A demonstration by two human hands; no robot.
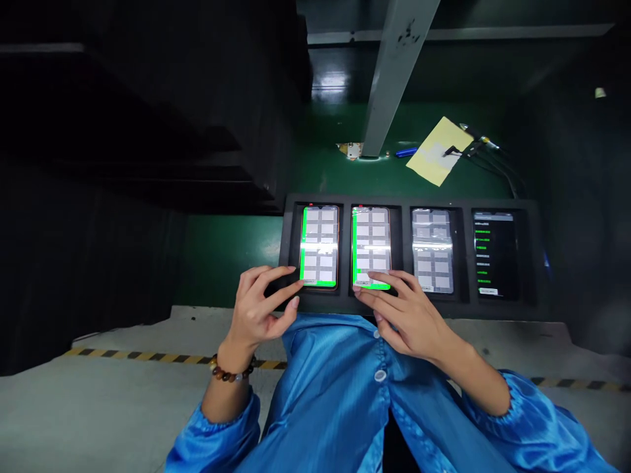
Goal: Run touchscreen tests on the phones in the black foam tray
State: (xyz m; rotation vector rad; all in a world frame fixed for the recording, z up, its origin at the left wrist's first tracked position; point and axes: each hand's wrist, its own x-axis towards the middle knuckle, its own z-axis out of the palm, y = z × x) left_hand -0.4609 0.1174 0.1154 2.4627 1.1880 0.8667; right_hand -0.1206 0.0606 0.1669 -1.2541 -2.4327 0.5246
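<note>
Several smartphones lie face up in the slots of a black foam tray point(345, 303). On the leftmost phone point(319, 243) a grid of pale blocks shows, with green along its left and bottom edges. My left hand point(263, 302) has its fingers apart, a fingertip at that screen's lower left corner. The second phone point(371, 236) has a similar green-edged grid. Over its lower part is my right hand point(407, 312), fingers spread, one fingertip at the bottom left corner. A third phone point(432, 249) shows a grey grid without green. Green and white text lines fill the dark fourth phone point(495, 253).
Behind the tray, a grey metal post point(397, 79) rises from the green bench top point(335, 177). A yellow paper point(434, 161), a blue pen point(406, 152) and black cables point(497, 167) lie at the back. Dark panels point(221, 112) stand at left.
</note>
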